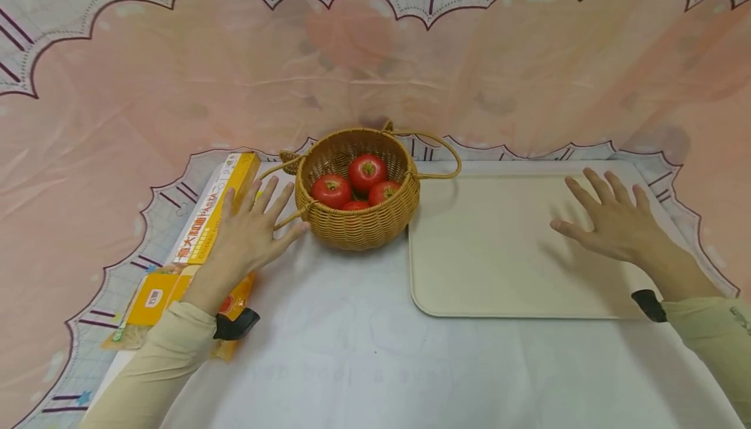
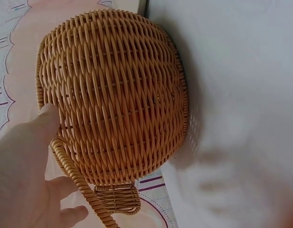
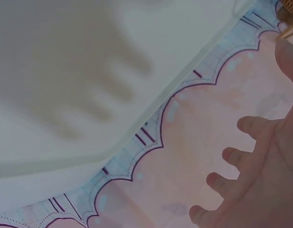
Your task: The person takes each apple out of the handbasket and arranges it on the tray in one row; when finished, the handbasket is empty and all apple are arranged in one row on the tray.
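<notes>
A round wicker basket (image 1: 358, 230) with looped handles stands at the back middle of the table, several red tomatoes (image 1: 368, 173) inside it. My left hand (image 1: 249, 230) is spread beside the basket's left handle, its thumb tip close to the wicker side. In the left wrist view the basket (image 2: 113, 95) fills the middle, with the left hand (image 2: 27, 166) at its edge and the handle (image 2: 80, 180) in front of the fingers. On the right, my right hand (image 1: 616, 227) hovers with fingers spread over a beige tray (image 1: 481, 253), casting a shadow on it. Neither hand holds anything.
Under and behind the left hand lie a yellow and white pasta box (image 1: 214, 210) and yellow food packets (image 1: 155, 298). A white cloth (image 1: 352, 351) covers the table. A pink patterned curtain (image 1: 235, 90) hangs along the back and sides.
</notes>
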A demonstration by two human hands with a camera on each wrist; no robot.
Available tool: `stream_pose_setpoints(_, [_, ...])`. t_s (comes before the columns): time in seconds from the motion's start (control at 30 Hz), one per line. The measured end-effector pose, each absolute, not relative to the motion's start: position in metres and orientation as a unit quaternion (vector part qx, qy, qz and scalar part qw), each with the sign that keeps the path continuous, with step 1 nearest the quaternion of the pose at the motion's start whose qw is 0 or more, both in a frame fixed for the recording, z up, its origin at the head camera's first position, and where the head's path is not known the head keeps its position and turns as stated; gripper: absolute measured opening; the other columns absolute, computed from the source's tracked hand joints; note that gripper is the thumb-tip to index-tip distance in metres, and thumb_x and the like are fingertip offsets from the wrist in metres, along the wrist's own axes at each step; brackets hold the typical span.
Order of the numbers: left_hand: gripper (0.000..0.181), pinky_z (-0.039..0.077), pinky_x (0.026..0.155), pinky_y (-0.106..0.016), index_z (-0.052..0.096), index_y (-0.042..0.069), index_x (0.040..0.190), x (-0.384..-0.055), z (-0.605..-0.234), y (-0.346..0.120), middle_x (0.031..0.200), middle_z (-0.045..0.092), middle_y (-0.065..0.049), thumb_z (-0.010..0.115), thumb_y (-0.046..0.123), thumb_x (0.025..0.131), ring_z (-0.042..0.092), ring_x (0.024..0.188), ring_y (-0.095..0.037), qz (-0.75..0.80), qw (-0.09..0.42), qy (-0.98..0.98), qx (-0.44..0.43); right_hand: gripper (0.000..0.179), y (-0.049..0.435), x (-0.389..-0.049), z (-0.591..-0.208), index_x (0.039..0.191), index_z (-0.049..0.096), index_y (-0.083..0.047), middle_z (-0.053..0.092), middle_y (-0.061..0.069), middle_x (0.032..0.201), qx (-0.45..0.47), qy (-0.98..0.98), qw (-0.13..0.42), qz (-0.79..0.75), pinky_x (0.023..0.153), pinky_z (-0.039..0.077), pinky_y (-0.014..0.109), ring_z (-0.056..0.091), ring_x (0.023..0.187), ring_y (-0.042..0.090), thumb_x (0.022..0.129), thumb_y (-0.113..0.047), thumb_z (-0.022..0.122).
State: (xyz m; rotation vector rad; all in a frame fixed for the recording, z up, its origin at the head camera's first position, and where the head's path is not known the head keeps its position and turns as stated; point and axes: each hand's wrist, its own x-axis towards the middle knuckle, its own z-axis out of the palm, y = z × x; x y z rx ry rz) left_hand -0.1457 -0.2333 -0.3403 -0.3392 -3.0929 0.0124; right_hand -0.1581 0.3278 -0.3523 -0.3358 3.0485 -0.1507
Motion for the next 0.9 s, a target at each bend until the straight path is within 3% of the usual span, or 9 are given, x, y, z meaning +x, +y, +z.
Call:
stream_pose_setpoints(0.13, [0.078,0.003,0.115,-0.062,0.019,0.023,0.152,-0.144,-0.340,-0.230,0.158,0.019,-0.010,0.035,0.068,0.090,0.012,0.146,-0.032,-0.008,0.067,-0.990,-0.120,0.085,0.328,-0.158,-0.353,0.153,0.009,-0.019,0.001,0.018,0.159,-0.121,0.990,0.031,-0.065,0.106,-0.002,0.074,-0.001,0.143,0.047,0.089,-0.061,0.046])
stream_pose_setpoints(0.27, [0.071,0.008,0.117,-0.060,0.030,0.020,0.149,-0.141,-0.340,-0.219,0.152,0.032,-0.010,0.044,0.059,0.091,0.024,0.142,-0.032,-0.031,0.142,-0.977,-0.156,0.077,0.324,-0.159,-0.355,0.150,0.022,-0.014,0.020,0.023,0.153,-0.144,0.985,0.001,-0.090,0.106,0.006,0.073,0.017,0.137,0.049,0.091,-0.053,0.050])
stream_pose_setpoints(0.5, [0.054,0.023,0.112,-0.058,0.052,0.013,0.134,-0.130,-0.344,-0.189,0.141,0.048,-0.011,0.060,0.039,0.087,0.043,0.129,-0.032,-0.098,0.251,-0.931,-0.247,0.057,0.310,-0.162,-0.357,0.137,0.044,-0.007,0.044,0.026,0.136,-0.189,0.973,-0.061,-0.115,0.101,0.028,0.064,0.039,0.123,0.049,0.092,-0.040,0.056])
stream_pose_setpoints(0.67, [0.044,0.028,0.110,-0.055,0.057,0.013,0.128,-0.120,-0.350,-0.167,0.136,0.052,-0.009,0.061,0.030,0.087,0.046,0.126,-0.029,-0.140,0.268,-0.903,-0.305,0.053,0.296,-0.165,-0.356,0.136,0.045,-0.009,0.049,0.023,0.134,-0.187,0.973,-0.045,-0.128,0.091,0.039,0.062,0.047,0.116,0.047,0.093,-0.039,0.055])
stream_pose_setpoints(0.9, [0.043,0.032,0.111,-0.043,0.058,0.013,0.126,-0.109,-0.358,-0.136,0.133,0.054,-0.006,0.066,0.024,0.085,0.047,0.126,-0.024,-0.179,0.232,-0.882,-0.368,0.050,0.277,-0.167,-0.355,0.134,0.047,-0.011,0.049,0.021,0.134,-0.175,0.974,-0.028,-0.144,0.090,0.040,0.063,0.049,0.116,0.044,0.094,-0.041,0.052])
